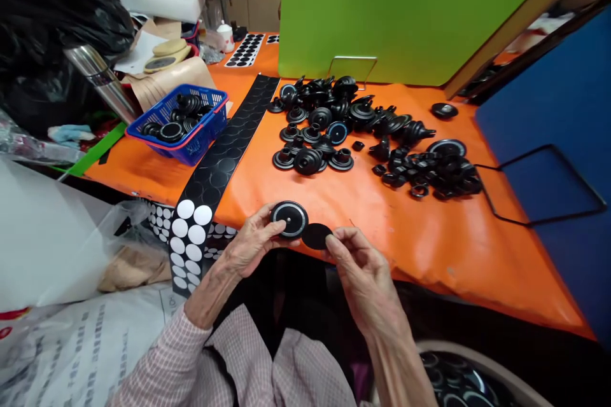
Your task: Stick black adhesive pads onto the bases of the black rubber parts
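My left hand [255, 238] grips a round black plastic base [289, 226] with a pale ring on its face, the thumb resting on that face. Between the thumb and fingers of my right hand [358, 264] is a thin black round sticker [316, 236], held at its edge just right of the base. Whether sticker and base touch, I cannot tell. Left of my hands a long strip of black round stickers [222, 159] runs across the table and hangs over the front edge, where white circles [186, 227] show.
An orange-covered table [258, 184] bears a pile of black stepped plastic parts [329, 108] and a heap of small black rings [429, 172]. A blue basket [191, 143] with similar parts stands left, near a steel flask [100, 79]. Green [382, 6] and blue [548, 108] boards border the table.
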Demonstrator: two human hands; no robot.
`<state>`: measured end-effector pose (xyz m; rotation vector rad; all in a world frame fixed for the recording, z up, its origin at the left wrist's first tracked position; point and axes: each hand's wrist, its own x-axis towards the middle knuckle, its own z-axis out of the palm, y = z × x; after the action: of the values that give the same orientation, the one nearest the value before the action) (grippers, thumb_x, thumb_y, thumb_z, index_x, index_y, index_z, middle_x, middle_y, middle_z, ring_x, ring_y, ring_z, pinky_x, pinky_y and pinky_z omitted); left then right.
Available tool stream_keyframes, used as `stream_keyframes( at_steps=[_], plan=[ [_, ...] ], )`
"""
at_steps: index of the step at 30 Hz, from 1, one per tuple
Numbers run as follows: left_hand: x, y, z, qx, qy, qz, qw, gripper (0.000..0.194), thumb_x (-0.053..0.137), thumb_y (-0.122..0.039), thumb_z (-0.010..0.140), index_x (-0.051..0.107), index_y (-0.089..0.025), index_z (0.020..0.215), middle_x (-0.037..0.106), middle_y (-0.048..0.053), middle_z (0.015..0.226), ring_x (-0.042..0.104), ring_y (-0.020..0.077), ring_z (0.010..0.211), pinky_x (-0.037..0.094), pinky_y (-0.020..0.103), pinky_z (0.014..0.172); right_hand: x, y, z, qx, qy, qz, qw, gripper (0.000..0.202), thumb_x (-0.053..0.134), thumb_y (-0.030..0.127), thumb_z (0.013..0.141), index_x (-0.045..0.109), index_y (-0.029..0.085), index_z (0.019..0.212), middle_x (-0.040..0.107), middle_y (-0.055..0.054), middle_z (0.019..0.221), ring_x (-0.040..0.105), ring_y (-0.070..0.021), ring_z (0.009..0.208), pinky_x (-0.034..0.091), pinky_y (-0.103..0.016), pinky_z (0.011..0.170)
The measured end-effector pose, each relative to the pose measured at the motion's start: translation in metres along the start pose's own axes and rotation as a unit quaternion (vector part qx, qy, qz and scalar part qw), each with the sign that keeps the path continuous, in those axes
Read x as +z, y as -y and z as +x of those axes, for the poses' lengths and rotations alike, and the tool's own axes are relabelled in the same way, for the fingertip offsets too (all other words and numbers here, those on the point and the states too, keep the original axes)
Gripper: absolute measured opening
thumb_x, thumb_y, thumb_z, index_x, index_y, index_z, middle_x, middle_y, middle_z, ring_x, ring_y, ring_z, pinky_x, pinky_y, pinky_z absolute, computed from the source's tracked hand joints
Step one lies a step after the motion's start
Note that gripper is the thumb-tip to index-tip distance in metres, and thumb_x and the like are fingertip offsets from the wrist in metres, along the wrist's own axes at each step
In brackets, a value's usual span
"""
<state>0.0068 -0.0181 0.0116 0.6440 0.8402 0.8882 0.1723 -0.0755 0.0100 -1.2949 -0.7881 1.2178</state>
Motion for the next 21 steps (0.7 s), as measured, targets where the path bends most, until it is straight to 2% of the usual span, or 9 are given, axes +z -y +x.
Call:
stream_keyframes(
  at_steps=[2,8,14,21],
  plan=[
    [0.000,0.002,-0.003,-0.002,0.005,0.001,1.000,0.036,0.073,-0.017,0.074,0.064,-0.017,0.109,0.065,0.005,0.103,0.064,0.0161,0.084,0.057,0.036,0.078,0.000,-0.001,0.000,0.013,0.004,0.026,1.000,0.027,0.074,0.045,0.075,0.061,0.022,0.079,0.053,0.004,0.077,0.052,-0.0083,0.070,0.041,-0.020,0.069],
    [0.001,0.009,-0.011,-0.007,0.051,0.016,0.999,0.038,0.069,-0.016,0.076,0.065,-0.020,0.113,0.062,0.007,0.117,0.064,0.0222,0.097,0.056,0.043,0.086,0.009,-0.011,-0.001,-0.042,-0.046,-0.015,0.998,0.024,0.071,0.043,0.077,0.065,0.021,0.073,0.053,-0.002,0.107,0.051,-0.0163,0.104,0.041,-0.027,0.086],
    [0.006,0.010,-0.015,-0.010,0.058,0.019,0.998,0.041,0.068,-0.011,0.073,0.067,-0.021,0.113,0.061,0.007,0.124,0.062,0.0254,0.106,0.055,0.044,0.089,0.021,-0.020,-0.006,-0.067,-0.080,-0.031,0.994,0.022,0.067,0.042,0.080,0.066,0.021,0.075,0.053,-0.002,0.103,0.054,-0.0159,0.097,0.043,-0.028,0.080],
    [0.010,0.010,-0.017,-0.012,0.052,0.022,0.998,0.041,0.072,-0.015,0.072,0.068,-0.020,0.112,0.064,0.007,0.118,0.061,0.0244,0.104,0.056,0.042,0.088,0.027,-0.021,-0.008,-0.072,-0.106,-0.040,0.991,0.020,0.067,0.039,0.080,0.066,0.020,0.074,0.054,-0.002,0.099,0.055,-0.0154,0.094,0.043,-0.029,0.081]
  ],
)
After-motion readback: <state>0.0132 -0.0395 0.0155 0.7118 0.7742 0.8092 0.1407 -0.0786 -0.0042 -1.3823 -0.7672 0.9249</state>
